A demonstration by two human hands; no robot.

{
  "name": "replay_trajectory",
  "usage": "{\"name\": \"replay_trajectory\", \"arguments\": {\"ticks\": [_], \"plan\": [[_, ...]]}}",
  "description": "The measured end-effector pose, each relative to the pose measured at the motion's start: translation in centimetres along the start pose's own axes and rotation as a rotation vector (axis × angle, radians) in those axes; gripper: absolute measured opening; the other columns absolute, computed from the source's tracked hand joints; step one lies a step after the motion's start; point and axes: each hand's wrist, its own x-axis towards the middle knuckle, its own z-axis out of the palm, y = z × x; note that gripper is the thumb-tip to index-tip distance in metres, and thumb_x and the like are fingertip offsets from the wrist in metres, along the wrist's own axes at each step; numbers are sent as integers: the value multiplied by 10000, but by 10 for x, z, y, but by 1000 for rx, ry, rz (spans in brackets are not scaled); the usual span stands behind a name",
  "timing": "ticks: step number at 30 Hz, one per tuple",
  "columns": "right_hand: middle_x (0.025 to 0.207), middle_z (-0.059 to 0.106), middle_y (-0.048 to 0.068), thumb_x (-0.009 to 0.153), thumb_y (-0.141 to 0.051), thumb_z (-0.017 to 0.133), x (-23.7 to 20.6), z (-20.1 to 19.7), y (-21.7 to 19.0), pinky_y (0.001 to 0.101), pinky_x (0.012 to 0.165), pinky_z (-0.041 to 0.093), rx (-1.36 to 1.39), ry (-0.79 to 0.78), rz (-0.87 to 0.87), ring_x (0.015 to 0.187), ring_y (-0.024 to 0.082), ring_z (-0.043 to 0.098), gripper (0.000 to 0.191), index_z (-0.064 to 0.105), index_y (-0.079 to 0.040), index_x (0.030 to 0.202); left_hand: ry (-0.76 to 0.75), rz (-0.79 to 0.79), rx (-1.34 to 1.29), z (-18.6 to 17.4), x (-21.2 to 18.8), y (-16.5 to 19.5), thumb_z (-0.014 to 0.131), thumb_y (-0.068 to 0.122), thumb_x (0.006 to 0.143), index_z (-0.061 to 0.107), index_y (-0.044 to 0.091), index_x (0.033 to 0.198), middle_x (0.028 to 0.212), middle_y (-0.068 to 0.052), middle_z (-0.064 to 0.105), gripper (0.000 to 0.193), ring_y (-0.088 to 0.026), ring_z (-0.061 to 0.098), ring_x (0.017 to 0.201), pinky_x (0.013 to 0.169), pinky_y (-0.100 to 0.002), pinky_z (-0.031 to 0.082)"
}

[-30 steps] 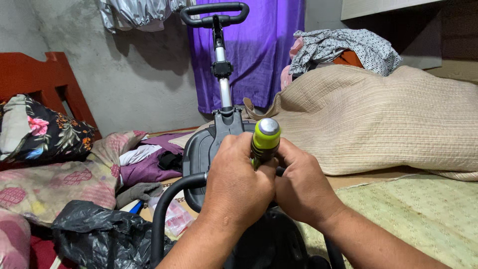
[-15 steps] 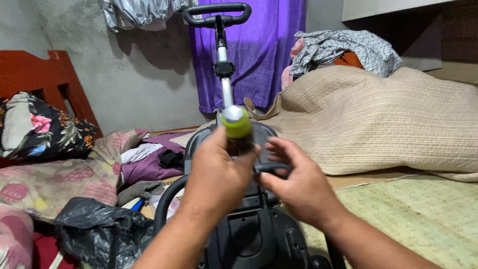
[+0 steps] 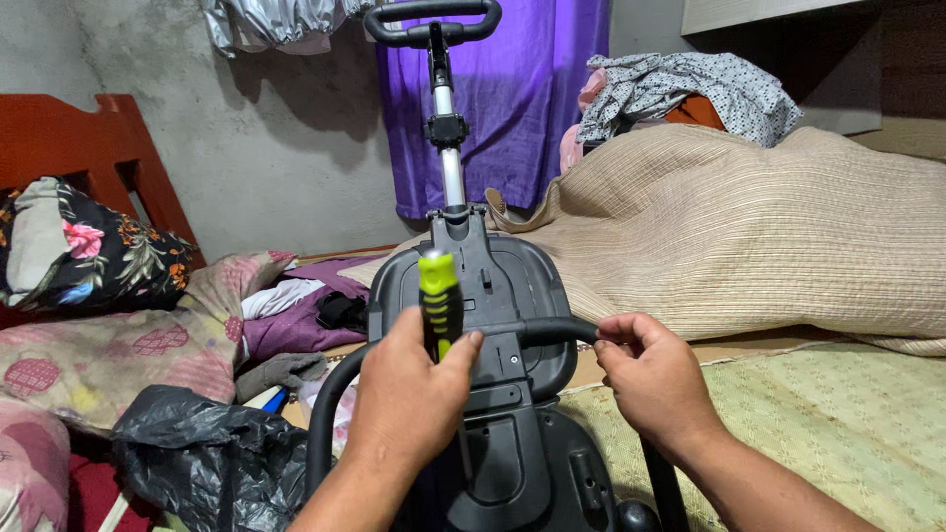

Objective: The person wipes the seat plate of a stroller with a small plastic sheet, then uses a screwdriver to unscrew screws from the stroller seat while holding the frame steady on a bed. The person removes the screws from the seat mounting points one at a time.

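Fingers (image 3: 463,347) of my left hand (image 3: 409,394) clamp the green-handled screwdriver (image 3: 439,300), upright against the grey seat back (image 3: 512,276). Right hand (image 3: 652,379) grips the black curved bar (image 3: 552,328), fingers closed around it. I reckon the tip could slip off its hidden screw if I tilt.

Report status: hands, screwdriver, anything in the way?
Left hand shut on screwdriver, tip hidden. Right hand shut on guard bar. Seat back right behind; nothing blocking.

Lime-and-black screwdriver (image 3: 439,300), dark-grey seat (image 3: 512,286), purple curtain (image 3: 522,89)
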Motion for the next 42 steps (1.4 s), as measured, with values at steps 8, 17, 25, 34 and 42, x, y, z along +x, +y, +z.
{"name": "replay_trajectory", "arguments": {"ticks": [8, 17, 25, 34, 42], "plan": [[839, 707, 97, 924, -130, 667, 2, -9, -4, 326, 599, 544, -25, 70, 47, 677, 152, 643, 219, 708, -28, 1114, 29, -121, -67, 9, 8, -13, 720, 343, 817, 659, 23, 945, 836, -221, 743, 350, -396, 725, 834, 773, -475, 538], [829, 696, 112, 977, -257, 675, 52, -94, 147, 417, 653, 527, -512, 107, 386, 687, 203, 626, 219, 720, -52, 1043, -61, -24, 43, 14, 13, -4, 693, 377, 800, 645, 9, 943, 877, -259, 716, 398, -446, 693, 900, 807, -510, 527], [787, 763, 90, 811, -209, 750, 25, -135, 300, 386, 691, 578, -610, -76, 559, 683, 207, 677, 127, 790, -91, 834, -200, -49, 266, 27, -2, -10, 707, 442, 782, 654, 91, 1004, 912, -221, 731, 419, -441, 676, 950, 843, -556, 501], [843, 813, 72, 825, -273, 752, 7, -100, 271, 375, 810, 617, -731, -186, 706, 816, 234, 760, 192, 785, -153, 971, -144, 113, 369, 37, -13, -21, 733, 376, 747, 604, 97, 903, 902, -138, 704, 344, -406, 674, 866, 759, -546, 502], [882, 786, 45, 801, -335, 771, -6, -93, 259, 362, 862, 604, -867, -265, 606, 894, 214, 742, 256, 831, -144, 961, 87, 358, 272, 50, -19, -40, 780, 312, 704, 565, 98, 760, 750, -81, 642, 308, -345, 665, 761, 618, -482, 492]]}}
